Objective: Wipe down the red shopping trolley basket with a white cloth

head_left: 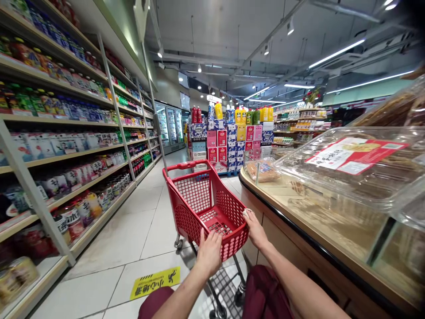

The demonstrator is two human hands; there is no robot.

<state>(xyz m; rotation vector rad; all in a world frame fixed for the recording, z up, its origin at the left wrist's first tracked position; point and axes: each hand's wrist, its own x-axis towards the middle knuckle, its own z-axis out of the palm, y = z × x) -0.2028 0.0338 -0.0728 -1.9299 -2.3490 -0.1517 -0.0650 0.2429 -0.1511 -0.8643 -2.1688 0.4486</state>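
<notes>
A red plastic shopping cart (pixel 177 212) stands in front of me in the aisle, its push handle at the far side. My left hand (pixel 210 251) is on the near left corner of the basket, fingers hooked over the rim and thumb pointing up. At the near right corner, my right hand (pixel 255 228) grips the rim. A small white thing shows at its fingers, too small to name. The grid floor of the basket is visible between the two hands.
Shelves of bottled drinks (pixel 71 133) run along the left. On the right is a wooden display counter (pixel 275 212) with a clear plastic food box (pixel 358 155), close to the cart. Stacked drink cartons (pixel 232 146) stand ahead. A yellow floor sticker (pixel 155 282) lies on the tiles.
</notes>
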